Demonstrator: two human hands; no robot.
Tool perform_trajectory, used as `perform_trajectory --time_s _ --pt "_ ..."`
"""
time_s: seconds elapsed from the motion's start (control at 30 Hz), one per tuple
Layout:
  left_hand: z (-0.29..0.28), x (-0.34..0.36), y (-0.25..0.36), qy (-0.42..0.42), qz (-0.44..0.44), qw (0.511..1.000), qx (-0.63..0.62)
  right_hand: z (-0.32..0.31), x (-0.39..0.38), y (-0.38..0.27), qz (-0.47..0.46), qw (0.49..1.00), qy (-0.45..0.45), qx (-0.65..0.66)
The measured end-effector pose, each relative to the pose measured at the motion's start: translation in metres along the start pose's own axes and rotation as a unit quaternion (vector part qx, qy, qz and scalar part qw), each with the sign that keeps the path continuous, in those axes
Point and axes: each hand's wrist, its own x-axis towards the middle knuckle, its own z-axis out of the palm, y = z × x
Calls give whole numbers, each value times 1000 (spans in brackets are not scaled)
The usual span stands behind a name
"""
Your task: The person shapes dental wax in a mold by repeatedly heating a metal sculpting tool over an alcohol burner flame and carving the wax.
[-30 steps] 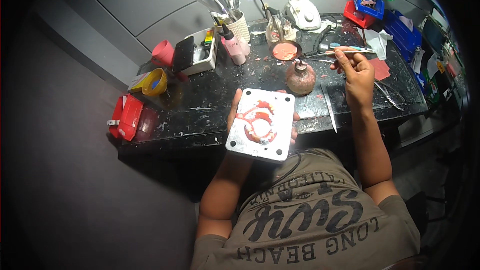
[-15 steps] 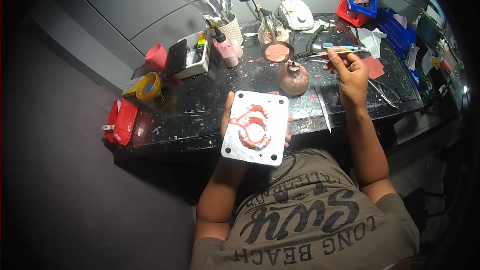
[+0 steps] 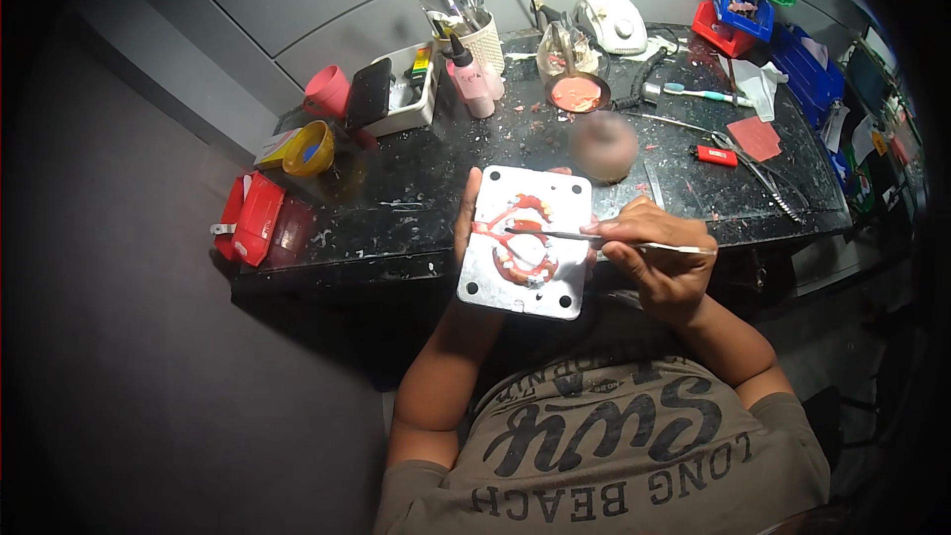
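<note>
My left hand supports a square silvery-white dental flask half from below, its fingers wrapped round the edges. Set in its pale face are two curved denture shapes with teeth, one toward the far side and a lower one nearer me. Red wax strips join them and run to the left edge. In my right hand a slim wax carving tool is pinched, lying nearly level across the flask. Its dark tip is at the red wax between the two dentures; whether it touches I cannot tell.
Beyond the flask stands a round pinkish bottle burner, with a pan of pink wax behind it. A red lighter, a pink wax sheet and a toothbrush lie at right. A pink-filled squeeze bottle and yellow bowl stand left.
My right hand has come down and left from above the right side of the bench, bringing the carving tool over the flask. The red lighter now shows. The flask remains in my left hand.
</note>
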Motion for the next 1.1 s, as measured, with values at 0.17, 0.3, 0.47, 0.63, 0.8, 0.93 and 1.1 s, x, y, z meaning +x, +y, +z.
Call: perform_trajectory --time_s 0.17,0.3,0.47,0.63,0.8,0.93,1.1 --pt "-1 3 0 -2 6 999 33 3 0 3 -31 999 -20 -21" --pt "-3 3 2 -22 -4 1000 15 5 -4 6 -46 999 -16 -25" --pt "-4 4 1 -56 -16 998 0 0 -4 5 -81 995 -28 -54" --pt "-9 4 2 -47 -15 999 1 -4 -4 4 -93 993 -37 -67" --pt "-9 4 3 -72 -34 997 -5 -1 -2 2 -99 991 -44 -72" --pt "-11 4 5 -61 -24 998 11 -5 -5 5 -98 992 -37 -74" --pt "-8 4 5 -54 -26 998 16 -5 -5 6 -98 992 -31 -73"
